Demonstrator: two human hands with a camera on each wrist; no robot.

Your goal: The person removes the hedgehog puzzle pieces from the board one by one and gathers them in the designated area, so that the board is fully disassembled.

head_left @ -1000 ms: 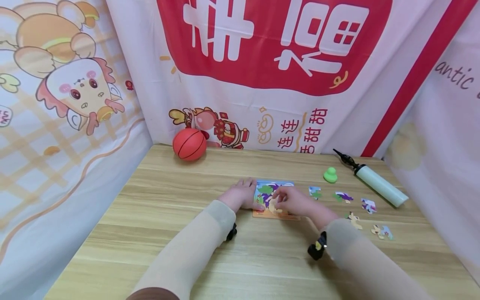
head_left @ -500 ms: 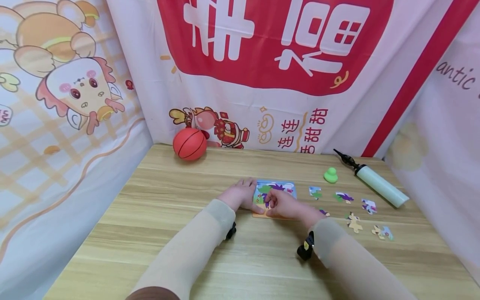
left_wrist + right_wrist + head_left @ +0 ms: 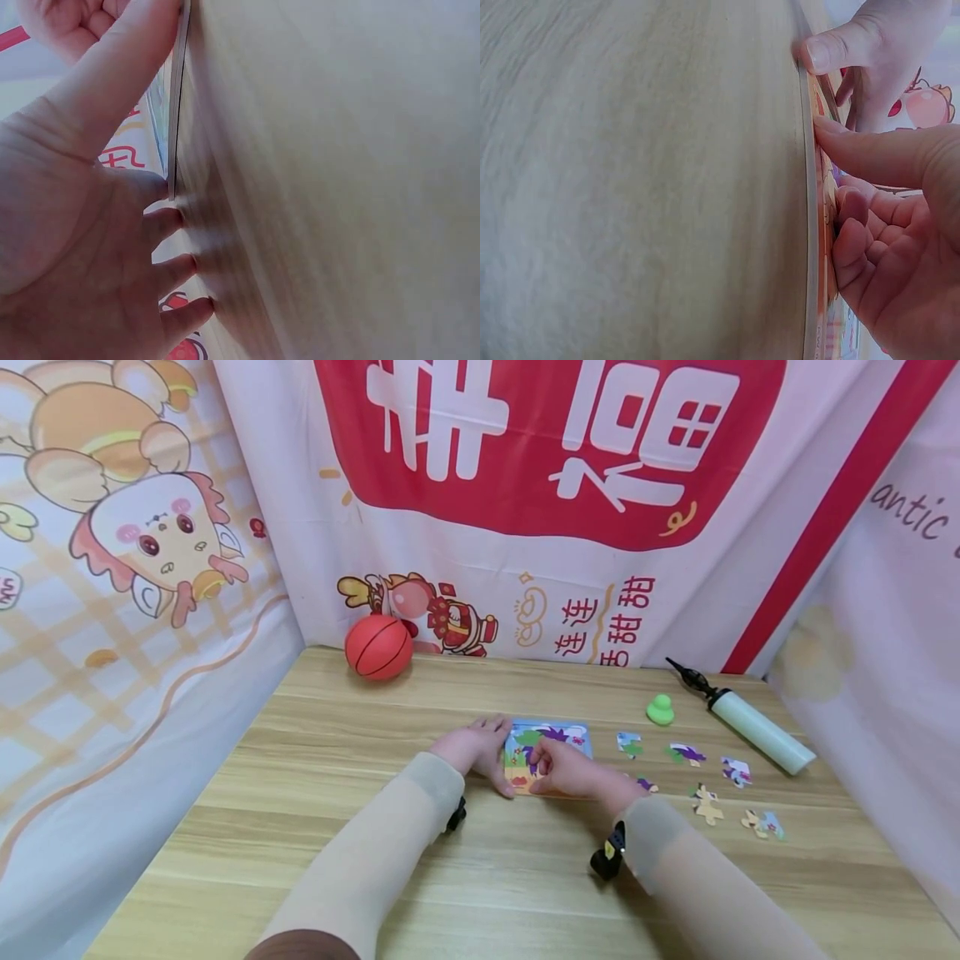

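A jigsaw puzzle board [image 3: 572, 728] with a purple, green and orange picture lies between my hands. My left hand [image 3: 482, 752] spans its left edge, fingers stretched toward the back, thumb [image 3: 832, 49] at the front left corner. Seen from the left wrist, those fingertips [image 3: 196, 307] touch the wood beside the board. My right hand [image 3: 566, 767] is over the board's front part. Its straight thumb [image 3: 877, 150] presses near the front edge, with the index finger bent and apart from it. The remaining fingers [image 3: 851, 244] curl against the picture. The palm and fingers hide much of the board.
Loose puzzle pieces lie to the right, among them a blue-green one [image 3: 629, 744], a purple-green one [image 3: 686, 754] and a tan one [image 3: 707, 806]. Farther back are a green knobbed toy [image 3: 661, 710], a hand pump [image 3: 757, 729] and a red ball [image 3: 378, 647]. Fabric curtains [image 3: 480, 510] border the table.
My right hand has moved left and toward the front of the board, its thumb and index finger parting. My left thumb has slid off the picture to the front left corner.
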